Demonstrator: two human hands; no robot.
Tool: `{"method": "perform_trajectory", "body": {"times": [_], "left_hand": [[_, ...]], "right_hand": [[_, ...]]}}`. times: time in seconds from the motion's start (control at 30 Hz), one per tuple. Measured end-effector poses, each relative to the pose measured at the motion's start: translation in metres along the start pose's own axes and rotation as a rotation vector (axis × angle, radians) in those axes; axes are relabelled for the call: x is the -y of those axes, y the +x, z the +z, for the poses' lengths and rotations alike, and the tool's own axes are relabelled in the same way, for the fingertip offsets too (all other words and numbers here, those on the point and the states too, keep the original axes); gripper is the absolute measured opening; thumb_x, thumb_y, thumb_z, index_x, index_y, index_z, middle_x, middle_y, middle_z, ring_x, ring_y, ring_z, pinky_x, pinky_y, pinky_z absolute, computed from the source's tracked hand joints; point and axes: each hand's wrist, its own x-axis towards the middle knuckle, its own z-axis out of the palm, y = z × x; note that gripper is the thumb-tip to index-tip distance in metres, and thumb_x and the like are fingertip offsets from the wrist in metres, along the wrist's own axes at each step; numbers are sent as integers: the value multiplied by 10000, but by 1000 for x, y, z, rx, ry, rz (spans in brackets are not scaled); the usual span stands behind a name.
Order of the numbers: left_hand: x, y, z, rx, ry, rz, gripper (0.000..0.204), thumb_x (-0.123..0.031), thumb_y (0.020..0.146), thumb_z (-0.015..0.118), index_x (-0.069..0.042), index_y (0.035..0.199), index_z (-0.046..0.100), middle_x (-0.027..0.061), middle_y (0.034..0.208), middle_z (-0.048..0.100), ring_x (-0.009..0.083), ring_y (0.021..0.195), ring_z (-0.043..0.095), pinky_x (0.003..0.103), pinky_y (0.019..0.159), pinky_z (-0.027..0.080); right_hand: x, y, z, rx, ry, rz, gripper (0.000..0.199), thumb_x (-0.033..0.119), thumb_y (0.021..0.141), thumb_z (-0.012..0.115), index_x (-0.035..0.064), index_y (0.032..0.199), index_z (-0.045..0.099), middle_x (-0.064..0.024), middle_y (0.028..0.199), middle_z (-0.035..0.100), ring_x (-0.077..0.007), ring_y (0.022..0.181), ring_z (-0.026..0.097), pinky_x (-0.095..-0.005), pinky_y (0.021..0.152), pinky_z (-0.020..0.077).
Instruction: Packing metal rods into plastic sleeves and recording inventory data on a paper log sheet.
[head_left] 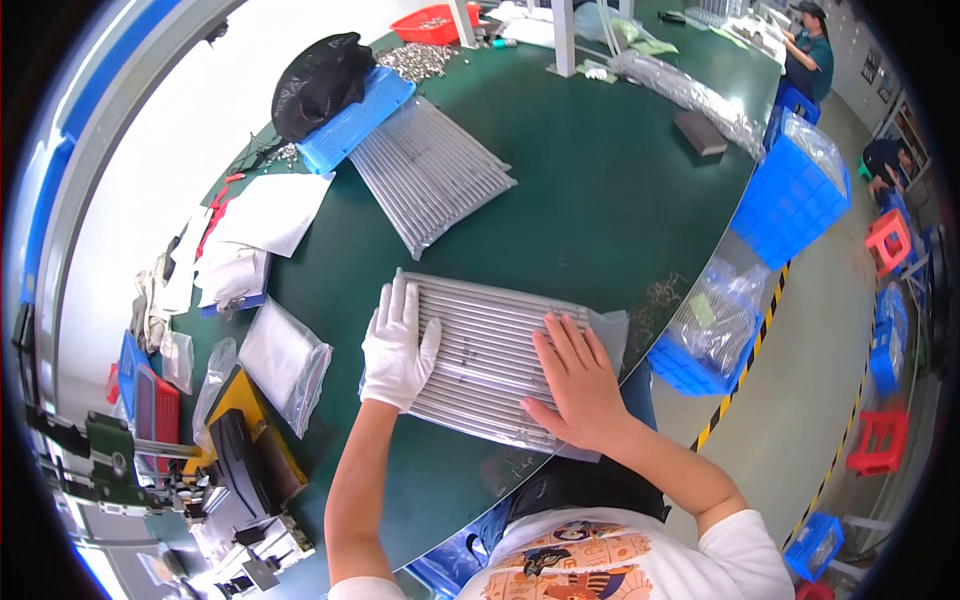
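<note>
In front of me on the green table lies a flat clear plastic bag of grey metal tubes (488,350), packed side by side in a row. My left hand (396,350), in a white glove, rests on the left end of the bag with its fingers stretched out and the thumb apart. On the right part of the bag my bare right hand (583,388) lies flat, fingers spread. Loose plastic (610,335) sticks out past the tubes at the right end. Farther back lies a second bag of similar tubes (430,170), apart from both hands.
A blue plastic basket (357,118) with a black bag (318,85) touches the far tubes. Clear bags (283,352) and papers (270,212) lie left, near a bench machine (240,470). Blue crates (790,200) stand beyond the right table edge. A dark block (699,133) sits far right.
</note>
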Motion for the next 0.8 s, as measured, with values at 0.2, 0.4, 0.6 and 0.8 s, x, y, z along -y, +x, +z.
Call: {"method": "perform_trajectory", "body": {"times": [0.2, 0.4, 0.6, 0.8], "left_hand": [[-8, -67, -7, -10, 74, -170, 579, -257, 825, 521, 105, 1254, 379, 315, 1316, 357, 487, 1204, 352, 503, 1005, 290], [-67, -113, -39, 56, -47, -309, 692, -206, 718, 641, 87, 1269, 341, 336, 1301, 340, 491, 1193, 352, 502, 986, 305], [-162, -101, -30, -22, -391, -138, 641, -172, 510, 754, -9, 1082, 517, 220, 1095, 475, 391, 1016, 488, 467, 823, 414], [-185, -70, 16, -256, -296, 53, 298, -138, 653, 574, -80, 945, 566, 84, 945, 501, 209, 910, 530, 323, 719, 442]], "right_hand": [[-57, 3, -16, -202, 18, 127, 471, 306, 791, 587, 18, 1151, 491, -185, 1167, 493, -358, 1084, 460, -437, 913, 350], [-70, 33, -27, 19, -11, 166, 245, 267, 827, 564, 28, 866, 525, -112, 792, 578, -294, 798, 559, -394, 676, 433], [-63, 36, -24, 91, -66, 246, 288, 314, 861, 528, 37, 787, 514, -113, 698, 566, -303, 638, 563, -398, 562, 438], [-77, 27, -43, 192, 146, 274, 246, 259, 850, 538, 43, 966, 521, -123, 850, 585, -263, 761, 579, -358, 656, 450]]}}
